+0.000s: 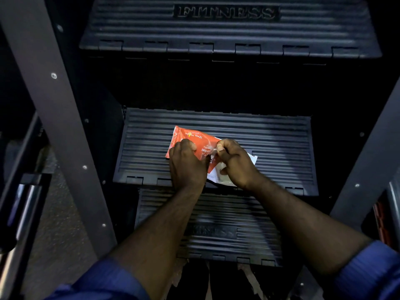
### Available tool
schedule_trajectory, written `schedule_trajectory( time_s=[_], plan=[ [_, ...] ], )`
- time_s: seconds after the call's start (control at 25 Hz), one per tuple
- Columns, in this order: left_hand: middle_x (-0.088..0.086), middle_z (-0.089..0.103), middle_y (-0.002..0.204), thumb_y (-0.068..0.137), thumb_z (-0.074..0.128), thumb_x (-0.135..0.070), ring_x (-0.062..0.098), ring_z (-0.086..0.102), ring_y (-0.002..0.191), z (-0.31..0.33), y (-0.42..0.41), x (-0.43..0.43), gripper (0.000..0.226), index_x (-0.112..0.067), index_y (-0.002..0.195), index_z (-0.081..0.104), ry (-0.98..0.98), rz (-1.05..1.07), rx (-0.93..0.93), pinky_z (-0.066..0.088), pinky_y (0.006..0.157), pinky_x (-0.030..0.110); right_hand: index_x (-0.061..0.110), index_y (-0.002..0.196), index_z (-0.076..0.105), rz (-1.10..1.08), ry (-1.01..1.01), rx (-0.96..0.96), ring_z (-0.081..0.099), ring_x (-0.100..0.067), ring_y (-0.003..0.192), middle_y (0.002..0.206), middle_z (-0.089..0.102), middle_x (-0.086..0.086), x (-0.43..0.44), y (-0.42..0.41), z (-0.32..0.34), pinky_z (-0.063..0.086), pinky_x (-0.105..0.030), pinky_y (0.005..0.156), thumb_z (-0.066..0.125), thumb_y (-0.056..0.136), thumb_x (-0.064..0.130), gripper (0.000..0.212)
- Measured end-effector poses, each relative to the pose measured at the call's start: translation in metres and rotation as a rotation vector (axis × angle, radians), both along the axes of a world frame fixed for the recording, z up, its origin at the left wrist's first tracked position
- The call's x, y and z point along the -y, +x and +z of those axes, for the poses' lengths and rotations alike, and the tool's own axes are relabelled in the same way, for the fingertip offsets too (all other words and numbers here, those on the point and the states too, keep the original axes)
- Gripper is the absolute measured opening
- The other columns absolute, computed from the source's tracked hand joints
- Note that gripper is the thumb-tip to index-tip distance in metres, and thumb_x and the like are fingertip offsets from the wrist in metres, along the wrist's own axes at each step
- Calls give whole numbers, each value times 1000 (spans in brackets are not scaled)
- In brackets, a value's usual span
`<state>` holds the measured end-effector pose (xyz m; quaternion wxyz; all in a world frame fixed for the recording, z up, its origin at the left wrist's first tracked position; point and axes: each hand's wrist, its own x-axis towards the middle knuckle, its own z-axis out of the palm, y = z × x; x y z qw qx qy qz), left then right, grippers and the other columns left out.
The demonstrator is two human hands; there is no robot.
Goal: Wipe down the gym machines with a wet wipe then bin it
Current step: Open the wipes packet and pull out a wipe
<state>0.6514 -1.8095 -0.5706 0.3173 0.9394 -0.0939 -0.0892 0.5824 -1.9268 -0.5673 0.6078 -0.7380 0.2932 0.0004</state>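
An orange and white wet wipe pack (187, 135) lies on the middle ribbed black step (270, 144) of a stair climber machine. My left hand (187, 164) presses down on the pack's near left part and holds it. My right hand (234, 162) is closed over the pack's right half, with thumb and forefinger pinching something white at its top face, either the flap or a wipe. A white corner of the pack (252, 159) sticks out to the right of that hand.
A higher step (227, 27) marked FITNESS is at the top, and a lower step (216, 232) lies under my forearms. Grey metal side frames (52, 118) stand left and right. A chrome handle (23, 211) is at far left above speckled floor.
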Motion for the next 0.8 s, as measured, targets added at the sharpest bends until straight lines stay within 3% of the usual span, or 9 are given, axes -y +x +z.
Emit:
schedule_trajectory(
  time_s=[0.24,0.36,0.56,0.64,0.8],
  plan=[
    [6,63,115,80,84,-44,27,53,113,3,2,-1,53,-10,113,62,24,-41,-29,49,90,44,26,89,53,-48,-39,86,63,-36,92,97,67,-14,-2,2,13,53,-59,86,39,103,35,21],
    [4,62,112,80,84,-41,26,53,111,3,5,-3,48,-12,110,61,28,-65,-46,50,90,45,13,96,53,-83,-76,146,62,-33,88,92,67,-15,-4,4,17,54,-54,83,39,105,30,24],
    [5,64,109,76,89,-39,26,55,108,5,9,-2,50,-9,107,63,19,-48,-65,51,90,45,21,100,51,-261,-103,72,61,-19,73,86,67,-9,4,4,6,50,-38,67,41,107,26,13],
    [4,65,106,73,91,-38,28,58,106,4,12,-2,50,-10,104,64,12,-47,-82,53,89,46,27,105,58,-166,-167,47,65,-19,80,92,69,-1,14,4,9,51,-39,71,47,104,32,12],
    [3,67,100,67,94,-34,27,63,97,8,17,-2,47,-12,96,63,13,-35,-122,55,83,43,23,116,69,149,-485,104,62,-15,96,114,60,3,18,-3,27,54,-35,84,64,88,16,30]
  ],
)
